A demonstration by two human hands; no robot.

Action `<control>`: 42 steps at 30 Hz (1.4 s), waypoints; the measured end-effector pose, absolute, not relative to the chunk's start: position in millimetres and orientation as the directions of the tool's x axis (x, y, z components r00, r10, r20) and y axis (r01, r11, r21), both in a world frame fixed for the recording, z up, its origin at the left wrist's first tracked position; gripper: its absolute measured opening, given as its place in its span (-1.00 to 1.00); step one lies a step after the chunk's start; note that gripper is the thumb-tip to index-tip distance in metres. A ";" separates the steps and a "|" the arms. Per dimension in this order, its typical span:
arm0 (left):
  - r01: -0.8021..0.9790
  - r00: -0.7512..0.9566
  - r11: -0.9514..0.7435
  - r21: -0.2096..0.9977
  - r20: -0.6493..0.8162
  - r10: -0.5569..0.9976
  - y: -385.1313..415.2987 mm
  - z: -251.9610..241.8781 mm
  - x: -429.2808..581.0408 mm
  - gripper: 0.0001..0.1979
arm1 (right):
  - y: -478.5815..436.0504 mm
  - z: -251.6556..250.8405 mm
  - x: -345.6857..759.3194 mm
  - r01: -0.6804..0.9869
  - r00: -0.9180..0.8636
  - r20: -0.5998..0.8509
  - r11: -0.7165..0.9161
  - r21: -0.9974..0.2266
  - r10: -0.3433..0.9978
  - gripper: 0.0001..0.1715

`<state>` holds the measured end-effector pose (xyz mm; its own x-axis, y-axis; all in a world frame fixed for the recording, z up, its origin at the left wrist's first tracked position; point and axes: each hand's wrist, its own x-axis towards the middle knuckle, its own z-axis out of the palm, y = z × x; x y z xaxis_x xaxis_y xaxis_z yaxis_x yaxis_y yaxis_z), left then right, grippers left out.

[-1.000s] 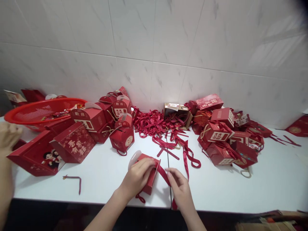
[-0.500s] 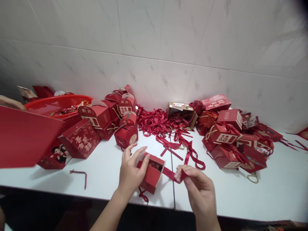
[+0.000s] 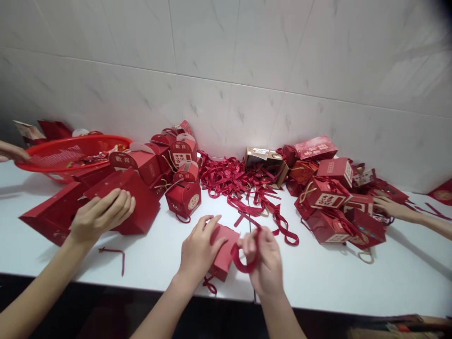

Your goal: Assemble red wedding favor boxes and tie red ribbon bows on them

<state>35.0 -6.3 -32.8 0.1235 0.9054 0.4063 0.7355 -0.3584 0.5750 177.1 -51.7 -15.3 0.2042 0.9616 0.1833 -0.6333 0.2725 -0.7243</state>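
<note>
A small red gift box [image 3: 226,249] lies on the white table near its front edge. My left hand [image 3: 198,247] grips its left side, with fingers over the top and thumb on the near face. Beside the box, my right hand [image 3: 264,261] is closed on a dark red ribbon [image 3: 243,267], which hangs in a loop from the fingers. A little ribbon knot [image 3: 210,285] pokes out under the box's near edge. Behind my hands lie a heap of loose red ribbons [image 3: 224,176] and an open cardboard box [image 3: 266,165] with ribbons inside.
Finished-looking red boxes [image 3: 183,195] stand stacked at left, and more boxes [image 3: 330,197] are piled at right. A red plastic basket [image 3: 81,146] holds wrapped items. Another person's hand [image 3: 100,214] holds large red boxes at left; another hand [image 3: 393,207] reaches into the right pile.
My right hand has moved left and up with the ribbon, now looped. The box's opening no longer shows. Other people's hands have come in at left and right.
</note>
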 end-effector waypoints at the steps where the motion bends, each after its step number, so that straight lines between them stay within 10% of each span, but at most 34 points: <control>1: 0.669 0.094 -0.351 0.655 0.394 0.914 -6.1 -33.4 34.2 -0.54 | -40.1 -19.0 168.3 -0.614 0.168 0.135 0.211 -0.761 0.977 -0.78; 5: 0.234 -0.029 -0.204 0.951 0.216 0.976 -4.6 -34.8 23.7 -0.50 | -8.0 -27.1 146.2 -0.375 0.002 0.059 0.056 -0.925 0.998 -0.70; 9: 0.023 -0.052 -0.046 0.999 0.047 0.998 -6.8 -32.0 11.3 -0.54 | -1.7 -27.5 144.5 -0.223 -0.043 0.002 -0.007 -0.975 0.999 -0.64; 42: -0.045 -0.023 -0.114 0.992 0.114 0.993 -24.8 -41.3 16.9 -0.60 | -9.9 -19.8 156.5 -0.010 -0.186 -0.018 -0.020 -1.000 0.982 -0.57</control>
<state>16.9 -24.8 -41.3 -0.0227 0.9933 0.1135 -0.0446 -0.1145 0.9924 156.5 -9.9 -19.8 -0.1859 0.9824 -0.0176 -0.0097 -0.0197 -0.9998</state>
